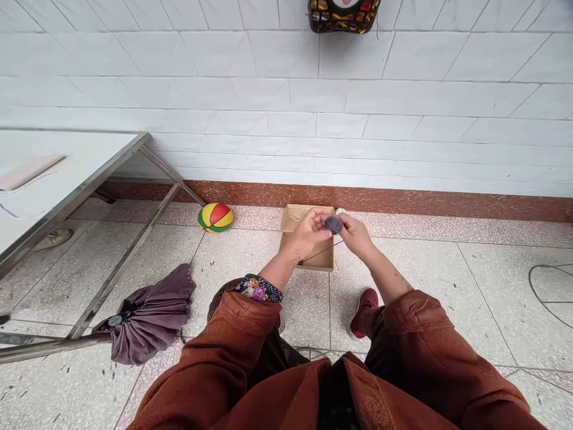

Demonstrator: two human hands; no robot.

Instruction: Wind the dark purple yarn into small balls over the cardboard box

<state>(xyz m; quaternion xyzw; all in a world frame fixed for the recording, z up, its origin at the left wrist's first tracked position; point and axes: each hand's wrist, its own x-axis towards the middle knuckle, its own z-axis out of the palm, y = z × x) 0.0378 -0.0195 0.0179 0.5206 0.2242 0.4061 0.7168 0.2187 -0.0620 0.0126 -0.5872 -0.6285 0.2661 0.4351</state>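
Observation:
In front of me, above an open cardboard box (332, 263), I hold a small dark purple-grey ball (333, 224) that looks like wound yarn. My left hand (310, 232) grips it from the left, with its fingers bent around that side. On the other side, the fingertips and thumb of my right hand (356, 236) pinch it. A thin dark strand (319, 253) runs slantwise across the box below my hands. Much of the box's inside is hidden by my left hand, and its lid leans back toward the wall.
A colourful ball (215, 217) lies on the floor near the wall. Left of me are a metal-framed table (120, 146) and a folded purple umbrella (154, 316) on the floor. A wire frame (544, 298) stands at the far right. A patterned bag (344, 22) hangs on the tiled wall.

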